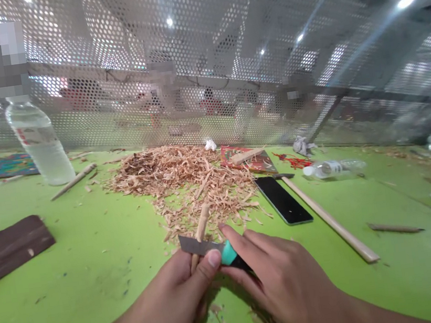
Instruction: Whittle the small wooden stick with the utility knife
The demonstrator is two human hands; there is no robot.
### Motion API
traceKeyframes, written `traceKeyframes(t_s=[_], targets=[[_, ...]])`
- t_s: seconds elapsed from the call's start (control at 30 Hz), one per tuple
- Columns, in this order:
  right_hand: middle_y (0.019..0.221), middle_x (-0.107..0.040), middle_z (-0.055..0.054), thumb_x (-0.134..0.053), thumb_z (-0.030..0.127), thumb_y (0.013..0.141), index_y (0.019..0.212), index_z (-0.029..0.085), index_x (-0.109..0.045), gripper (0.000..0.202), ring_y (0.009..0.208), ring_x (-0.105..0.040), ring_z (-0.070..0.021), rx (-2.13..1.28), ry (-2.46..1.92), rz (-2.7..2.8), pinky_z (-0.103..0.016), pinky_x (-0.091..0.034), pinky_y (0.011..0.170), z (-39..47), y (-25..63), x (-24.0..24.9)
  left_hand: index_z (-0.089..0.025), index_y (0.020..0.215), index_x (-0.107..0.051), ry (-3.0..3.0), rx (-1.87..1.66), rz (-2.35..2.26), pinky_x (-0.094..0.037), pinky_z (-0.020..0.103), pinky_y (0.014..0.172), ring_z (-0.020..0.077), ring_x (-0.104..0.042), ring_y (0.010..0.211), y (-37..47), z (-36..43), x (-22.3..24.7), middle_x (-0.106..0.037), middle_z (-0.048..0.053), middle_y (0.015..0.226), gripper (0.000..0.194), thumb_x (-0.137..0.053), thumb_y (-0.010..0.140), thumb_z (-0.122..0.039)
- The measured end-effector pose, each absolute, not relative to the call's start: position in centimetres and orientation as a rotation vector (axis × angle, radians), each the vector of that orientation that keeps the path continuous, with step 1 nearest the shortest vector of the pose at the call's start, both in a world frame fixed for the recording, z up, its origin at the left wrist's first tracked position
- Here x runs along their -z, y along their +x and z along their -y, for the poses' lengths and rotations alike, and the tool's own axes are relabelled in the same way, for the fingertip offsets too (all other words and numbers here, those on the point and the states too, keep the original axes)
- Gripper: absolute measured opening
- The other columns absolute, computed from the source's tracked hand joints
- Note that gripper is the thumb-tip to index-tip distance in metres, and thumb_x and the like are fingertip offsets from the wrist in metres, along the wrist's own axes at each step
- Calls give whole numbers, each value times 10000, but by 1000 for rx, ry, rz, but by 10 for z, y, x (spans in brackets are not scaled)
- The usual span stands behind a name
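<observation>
My left hand (176,288) is closed around a pale wooden stick (203,220), whose carved end points away from me. A knife with a turquoise and black handle (230,254) sits in my right hand (284,274), fingers wrapped round it. Its flat grey blade (195,245) lies across the stick. My left thumb presses against the blade near the handle. Just beyond the stick's tip spreads a heap of curled wood shavings (177,169). The lower part of the stick is hidden by my left hand.
On the green table (106,271) stand a full water bottle (40,145), a phone (284,200), a small hammer (330,220), a pencil (397,227), a bottle on its side (335,168) and dark brown sandpaper-like sheet (12,246). A perforated metal screen (199,95) rises behind.
</observation>
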State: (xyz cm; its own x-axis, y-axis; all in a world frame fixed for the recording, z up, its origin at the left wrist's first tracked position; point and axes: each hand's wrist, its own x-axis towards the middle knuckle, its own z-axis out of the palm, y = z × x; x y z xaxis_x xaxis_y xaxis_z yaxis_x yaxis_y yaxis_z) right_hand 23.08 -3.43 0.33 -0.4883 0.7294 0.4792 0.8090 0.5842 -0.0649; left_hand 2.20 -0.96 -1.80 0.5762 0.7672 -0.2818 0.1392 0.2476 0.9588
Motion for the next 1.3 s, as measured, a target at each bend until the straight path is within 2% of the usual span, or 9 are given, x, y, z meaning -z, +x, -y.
traceKeyframes(t_s=[0.17,0.33,0.6,0.67,0.73,0.83,0.97,1.13,1.3], targets=[[937,-784,-113,-378,485,1176,1407,120,-653,512,751,-757,-273,53,-1296,2336,-362,-557,648,33,233,-3,-263,765,-409,1219,-494,-909,-276,192,391,69,-279,423,24,9,17,-392,-121,510,625,-504,941,-855],[948,-798,-47,-637,447,1068,1098,219,-743,252,797,-737,-240,-610,-1463,2120,-310,-527,691,28,229,-15,-300,950,-391,1090,-487,-834,-222,147,344,72,-204,401,26,7,3,-305,-179,482,604,-602,883,-862],[888,-721,4,-668,395,1020,1028,222,-691,175,775,-632,-185,-960,-1460,1833,-262,-479,672,27,231,-20,-287,1089,-460,1078,-433,-770,-278,151,393,77,-230,453,19,7,-3,-325,-159,561,566,-637,920,-798],[894,-709,1,-679,375,999,1034,218,-691,161,798,-626,-193,-967,-1465,1793,-272,-484,692,25,231,-18,-277,1147,-514,1144,-470,-726,-430,168,515,95,-400,556,18,7,-2,-419,-115,653,485,-691,961,-689],[886,-703,7,-679,351,989,1015,220,-693,134,805,-625,-192,-977,-1453,1767,-277,-490,718,24,229,-17,-278,1242,-546,1234,-540,-652,-547,238,863,141,-586,883,19,7,-2,-572,-42,875,419,-720,998,-571],[913,-729,8,-700,342,975,1020,226,-708,125,820,-636,-191,-1010,-1430,1730,-278,-503,746,24,226,-16,-285,1354,-517,1291,-547,-556,-437,366,1162,212,-552,1244,23,7,-5,-615,27,1217,400,-702,1040,-449],[836,-709,19,-715,344,951,985,218,-715,130,757,-606,-180,-1033,-1443,1711,-266,-490,690,24,222,-17,-284,1426,-447,1281,-528,-462,-413,414,1208,219,-542,1288,26,8,-2,-592,44,1342,430,-667,1066,-367],[839,-699,2,-673,306,941,914,197,-689,113,751,-585,-179,-1062,-1447,1685,-274,-485,690,23,220,-20,-275,1414,-478,1373,-536,-522,-488,424,1120,243,-571,1212,24,7,3,-617,47,1249,423,-676,1057,-385],[874,-706,0,-684,291,958,973,195,-706,100,790,-601,-180,-1149,-1386,1648,-272,-500,732,22,219,-21,-279,1348,-485,1324,-519,-578,-435,416,1194,233,-555,1319,26,10,-4,-620,44,1307,336,-649,1061,-342]])
